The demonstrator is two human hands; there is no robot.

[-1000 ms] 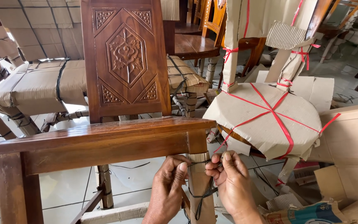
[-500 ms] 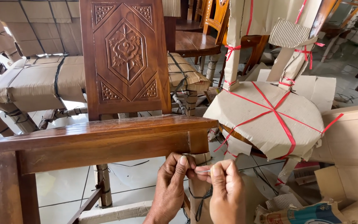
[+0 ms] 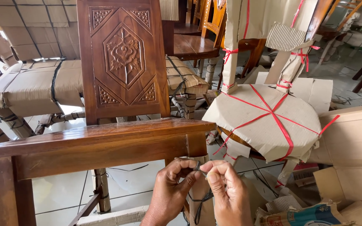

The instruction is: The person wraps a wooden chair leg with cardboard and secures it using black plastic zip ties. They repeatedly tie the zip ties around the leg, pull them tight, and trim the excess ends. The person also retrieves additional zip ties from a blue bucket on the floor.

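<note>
My left hand (image 3: 170, 192) and my right hand (image 3: 227, 190) meet just below the front rail of a dark wooden chair (image 3: 101, 142). Both pinch a thin black strap (image 3: 200, 205) that runs down around a cardboard-wrapped chair leg (image 3: 200, 196). The fingertips touch each other at the strap's upper end. The chair's carved backrest (image 3: 124, 58) rises behind the seat. The lower part of the wrapped leg is hidden by my hands.
A round seat wrapped in cardboard with red tape (image 3: 269, 119) stands to the right. Cardboard-wrapped furniture tied with black straps (image 3: 34, 90) lies at the left. Loose cardboard sheets (image 3: 352, 146) and a printed bag (image 3: 311, 215) lie at the lower right. More wooden chairs (image 3: 197, 42) stand behind.
My hands have come closer together, fingertips now meeting on the strap just under the rail. The right hand has turned from a spread hold to a pinch.
</note>
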